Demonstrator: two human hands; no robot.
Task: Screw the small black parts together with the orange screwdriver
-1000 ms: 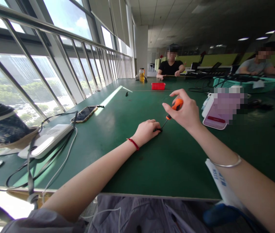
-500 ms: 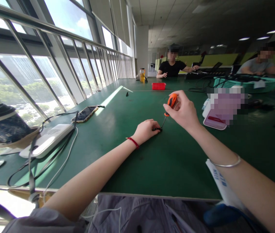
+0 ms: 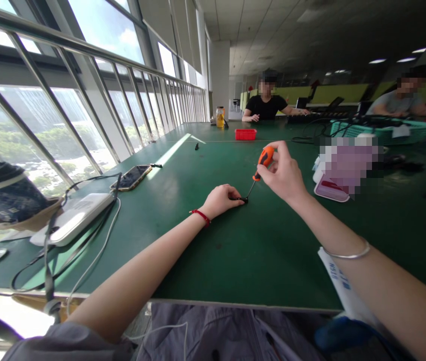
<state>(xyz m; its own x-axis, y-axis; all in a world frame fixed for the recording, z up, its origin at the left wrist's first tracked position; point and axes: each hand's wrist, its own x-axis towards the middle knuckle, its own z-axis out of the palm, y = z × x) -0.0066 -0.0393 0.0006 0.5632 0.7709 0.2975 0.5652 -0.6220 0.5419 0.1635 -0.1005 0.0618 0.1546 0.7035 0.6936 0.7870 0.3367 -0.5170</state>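
Observation:
My right hand (image 3: 282,173) is closed round the orange handle of a small screwdriver (image 3: 263,159), whose thin shaft slants down and left to a small black part (image 3: 243,199) on the green table (image 3: 235,260). My left hand (image 3: 220,199), with a red string at the wrist, rests on the table with its fingers curled and pinching that black part. The screwdriver tip meets the part just right of my left fingertips.
A phone (image 3: 131,176), a white device with cables (image 3: 70,218) and a cap (image 3: 6,198) lie at the left. A pink-and-white object (image 3: 331,188) sits to the right. A red tray (image 3: 245,134), a jar (image 3: 219,116) and two seated people are at the far end.
My right hand has turned the screwdriver handle and tilted it from leaning right to more upright, shifting slightly left. My left hand has stayed on the black part.

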